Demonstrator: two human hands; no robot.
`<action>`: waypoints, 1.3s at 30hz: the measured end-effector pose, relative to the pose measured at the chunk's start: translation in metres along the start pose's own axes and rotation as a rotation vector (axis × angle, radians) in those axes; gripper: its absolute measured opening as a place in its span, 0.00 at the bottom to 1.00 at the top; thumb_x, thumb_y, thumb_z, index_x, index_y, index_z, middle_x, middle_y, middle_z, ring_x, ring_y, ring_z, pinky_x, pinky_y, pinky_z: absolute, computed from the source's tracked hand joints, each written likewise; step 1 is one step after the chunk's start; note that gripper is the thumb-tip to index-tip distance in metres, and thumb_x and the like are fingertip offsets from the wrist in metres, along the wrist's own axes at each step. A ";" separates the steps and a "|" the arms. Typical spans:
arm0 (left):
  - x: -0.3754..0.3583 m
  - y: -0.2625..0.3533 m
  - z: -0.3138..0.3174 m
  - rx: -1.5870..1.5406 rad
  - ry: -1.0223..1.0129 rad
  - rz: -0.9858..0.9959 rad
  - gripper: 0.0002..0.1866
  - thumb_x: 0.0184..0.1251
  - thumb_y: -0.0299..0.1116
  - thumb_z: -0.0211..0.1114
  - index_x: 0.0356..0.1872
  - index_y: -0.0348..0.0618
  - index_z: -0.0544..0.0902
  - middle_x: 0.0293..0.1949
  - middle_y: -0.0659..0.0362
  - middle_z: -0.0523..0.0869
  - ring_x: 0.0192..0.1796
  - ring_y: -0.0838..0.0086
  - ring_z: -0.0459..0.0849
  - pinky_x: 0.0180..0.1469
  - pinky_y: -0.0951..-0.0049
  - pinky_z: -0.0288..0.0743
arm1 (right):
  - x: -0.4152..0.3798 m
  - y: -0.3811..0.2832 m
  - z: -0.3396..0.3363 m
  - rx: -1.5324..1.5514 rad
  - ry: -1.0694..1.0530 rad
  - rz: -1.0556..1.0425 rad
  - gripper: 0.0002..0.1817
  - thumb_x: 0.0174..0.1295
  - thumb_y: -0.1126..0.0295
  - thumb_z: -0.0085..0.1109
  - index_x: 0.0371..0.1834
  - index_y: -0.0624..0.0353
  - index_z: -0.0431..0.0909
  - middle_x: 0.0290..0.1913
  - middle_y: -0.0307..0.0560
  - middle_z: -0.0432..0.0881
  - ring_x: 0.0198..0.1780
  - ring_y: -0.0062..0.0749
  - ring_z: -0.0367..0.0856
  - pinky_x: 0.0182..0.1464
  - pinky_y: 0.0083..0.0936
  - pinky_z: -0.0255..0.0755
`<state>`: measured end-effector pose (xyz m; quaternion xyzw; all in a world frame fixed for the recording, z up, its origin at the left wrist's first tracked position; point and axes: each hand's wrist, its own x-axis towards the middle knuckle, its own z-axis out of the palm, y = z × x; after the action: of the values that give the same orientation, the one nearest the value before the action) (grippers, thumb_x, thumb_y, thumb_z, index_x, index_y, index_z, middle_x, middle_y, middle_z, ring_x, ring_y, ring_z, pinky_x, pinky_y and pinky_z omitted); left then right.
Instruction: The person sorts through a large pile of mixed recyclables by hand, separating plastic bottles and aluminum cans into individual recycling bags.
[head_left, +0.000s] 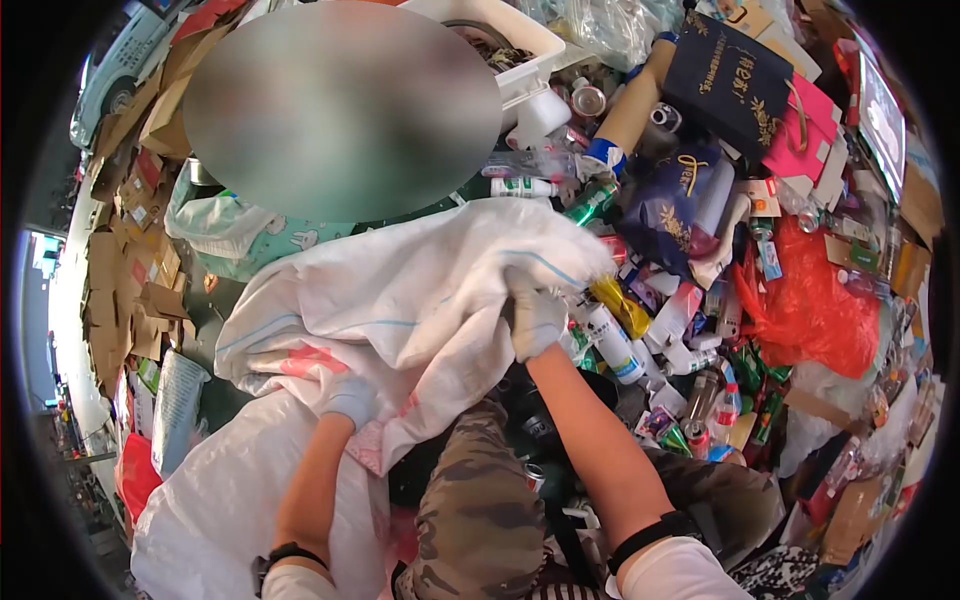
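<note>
Both hands are on the big white sack point(400, 290), and it fills the middle of the view, crumpled and bunched up over the person's lap. The left hand point(350, 400), in a pale glove, is closed on a fold of the cloth low on the sack's near edge, where a patch of pink print shows. The right hand point(535, 320), gloved in white, is clamped on the sack's right side, fingers curled tight into the fabric, just beside the litter. The sack carries thin blue lines across it and sags between the two grips. Below it, the camouflage trousers point(480, 510) show at one knee, with the two bare forearms running up either side. Off to the right lies a heap of plastic bottles point(620, 350) and cans, touching the sack's edge, with a yellow wrapper point(620, 305) right by the right hand. Farther right sits a red plastic bag point(810, 300), and above it a dark blue gift bag point(735, 85) with gold lettering and a cardboard tube point(630, 110) lying aslant. On the left, flattened cardboard point(120, 290) is piled along the edge, well apart from the hands. A second white sack point(220, 500) lies at lower left, under the left forearm.
</note>
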<state>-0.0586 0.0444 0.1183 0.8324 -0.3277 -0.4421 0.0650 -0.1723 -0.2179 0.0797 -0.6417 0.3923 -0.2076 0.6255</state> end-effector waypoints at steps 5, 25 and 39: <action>0.018 0.119 -0.012 -1.589 0.211 0.369 0.27 0.64 0.51 0.56 0.58 0.45 0.70 0.48 0.57 0.78 0.49 0.71 0.76 0.51 0.71 0.71 | -0.035 -0.087 0.053 -0.325 -0.318 -0.069 0.19 0.58 0.54 0.55 0.40 0.59 0.76 0.38 0.60 0.79 0.39 0.53 0.78 0.44 0.41 0.70; 0.000 0.104 -0.097 -1.634 0.366 0.149 0.30 0.68 0.52 0.48 0.63 0.41 0.64 0.59 0.54 0.73 0.56 0.67 0.74 0.59 0.66 0.69 | -0.047 -0.112 -0.064 0.060 -0.148 -0.101 0.33 0.54 0.62 0.63 0.61 0.66 0.61 0.55 0.58 0.71 0.53 0.42 0.73 0.51 0.27 0.72; -0.064 0.125 -0.166 -0.592 0.402 0.708 0.24 0.71 0.37 0.43 0.65 0.36 0.61 0.61 0.56 0.68 0.65 0.70 0.62 0.66 0.71 0.56 | 0.026 -0.198 -0.137 -1.222 0.026 -0.510 0.12 0.46 0.67 0.56 0.35 0.56 0.83 0.38 0.50 0.82 0.45 0.41 0.79 0.47 0.41 0.72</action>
<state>-0.0151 -0.0446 0.3122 0.6846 -0.4316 -0.2980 0.5062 -0.2117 -0.3435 0.2826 -0.9513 0.2828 -0.0967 0.0753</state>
